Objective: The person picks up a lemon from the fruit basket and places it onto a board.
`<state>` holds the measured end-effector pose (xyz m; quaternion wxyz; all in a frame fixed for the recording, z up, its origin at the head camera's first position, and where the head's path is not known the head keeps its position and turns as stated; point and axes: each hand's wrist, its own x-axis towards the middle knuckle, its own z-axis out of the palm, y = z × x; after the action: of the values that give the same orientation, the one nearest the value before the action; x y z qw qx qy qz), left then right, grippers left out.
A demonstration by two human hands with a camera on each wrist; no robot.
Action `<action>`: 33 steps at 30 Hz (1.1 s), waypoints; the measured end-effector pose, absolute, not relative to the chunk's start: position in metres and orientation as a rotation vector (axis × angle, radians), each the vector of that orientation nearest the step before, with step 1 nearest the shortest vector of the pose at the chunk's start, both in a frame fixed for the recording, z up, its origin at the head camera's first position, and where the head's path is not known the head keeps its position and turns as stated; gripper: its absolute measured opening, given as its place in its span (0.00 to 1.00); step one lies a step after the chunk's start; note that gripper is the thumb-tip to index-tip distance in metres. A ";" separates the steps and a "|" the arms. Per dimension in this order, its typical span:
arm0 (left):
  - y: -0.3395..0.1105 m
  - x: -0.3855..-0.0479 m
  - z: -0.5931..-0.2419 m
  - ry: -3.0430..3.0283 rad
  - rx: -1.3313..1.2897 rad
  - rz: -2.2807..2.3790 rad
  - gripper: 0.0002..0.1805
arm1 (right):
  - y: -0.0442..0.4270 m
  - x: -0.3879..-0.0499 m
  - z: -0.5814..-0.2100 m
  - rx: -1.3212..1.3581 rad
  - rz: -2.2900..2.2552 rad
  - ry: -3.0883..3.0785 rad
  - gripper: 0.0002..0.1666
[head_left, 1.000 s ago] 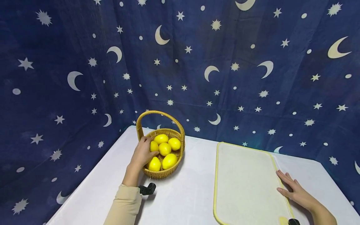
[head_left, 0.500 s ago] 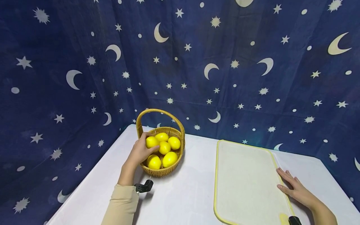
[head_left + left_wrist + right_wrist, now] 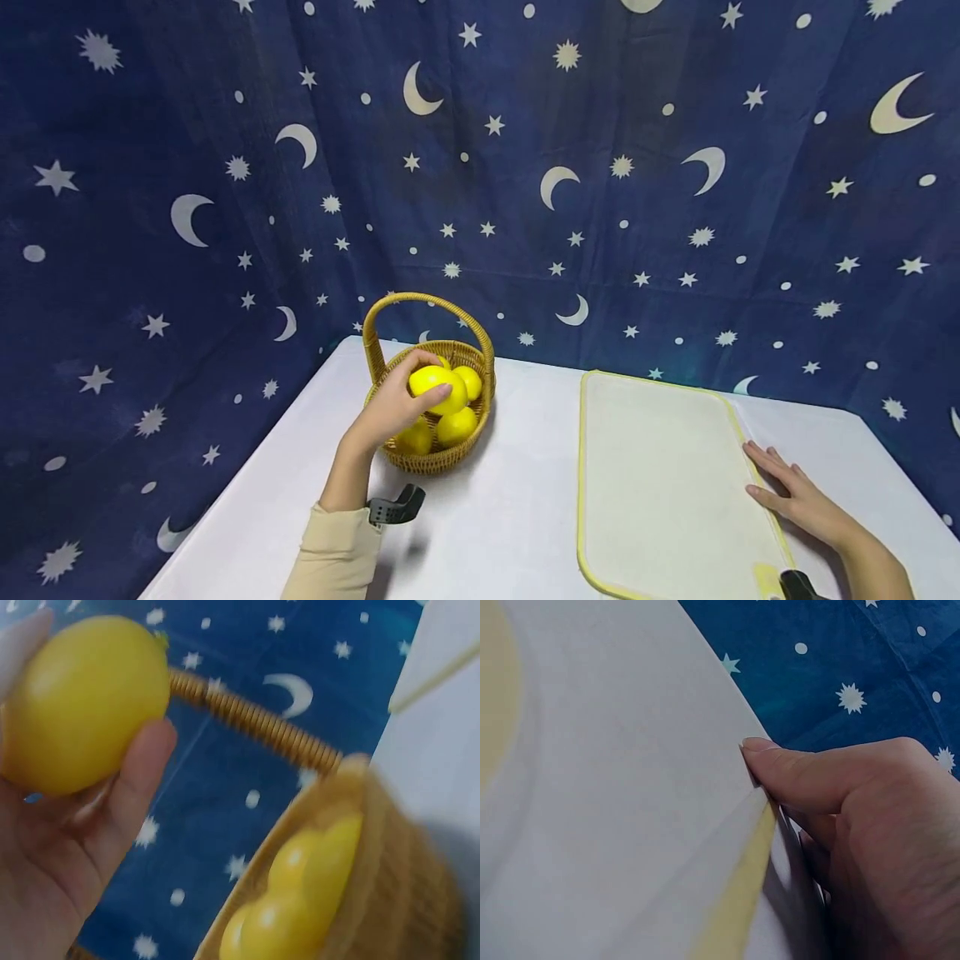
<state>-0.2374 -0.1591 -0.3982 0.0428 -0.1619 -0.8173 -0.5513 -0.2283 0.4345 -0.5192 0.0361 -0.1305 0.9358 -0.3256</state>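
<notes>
My left hand (image 3: pixel 392 408) pinches a yellow lemon (image 3: pixel 437 387) between thumb and fingers, above the wicker basket (image 3: pixel 424 463). In the left wrist view this lemon (image 3: pixel 90 701) has a small green tip and is apart from the basket. Several more lemons (image 3: pixel 456 427) lie inside, some partly hidden by the hand and the held one. On the right, my right hand (image 3: pixel 806 502) rests with extended fingers along the right edge of a white cutting board (image 3: pixel 675 475) with a yellow rim. Its thumb (image 3: pixel 787 769) touches that edge in the right wrist view.
The basket's tall arched handle (image 3: pixel 429 297) stands over its opening. A white-covered table (image 3: pixel 517 492) carries basket and board, with bare cloth between them. Behind hangs a dark blue curtain (image 3: pixel 510 183) with moons and stars.
My left hand has lifted a lemon from the left part of the basket and moved it right, over the others. The right hand has stayed at the board's edge.
</notes>
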 end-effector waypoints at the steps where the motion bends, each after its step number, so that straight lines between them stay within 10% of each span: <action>1: -0.155 -0.236 -0.397 -2.502 -0.536 -1.711 0.20 | 0.434 -0.229 -0.520 -0.408 -0.995 2.880 0.43; 18: -0.044 -0.247 -0.404 -2.355 -0.773 -2.265 0.20 | 0.432 -0.228 -0.522 -0.398 -1.031 2.892 0.42; 33: 0.023 -0.310 -0.480 -2.239 -0.610 -2.200 0.29 | 0.433 -0.231 -0.518 -0.254 -1.050 2.809 0.45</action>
<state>-0.3097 0.0234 -0.4803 -0.0280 -0.1908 -0.6999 -0.6877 -0.2312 0.4331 -0.5182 0.0661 -0.0843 0.9313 -0.3482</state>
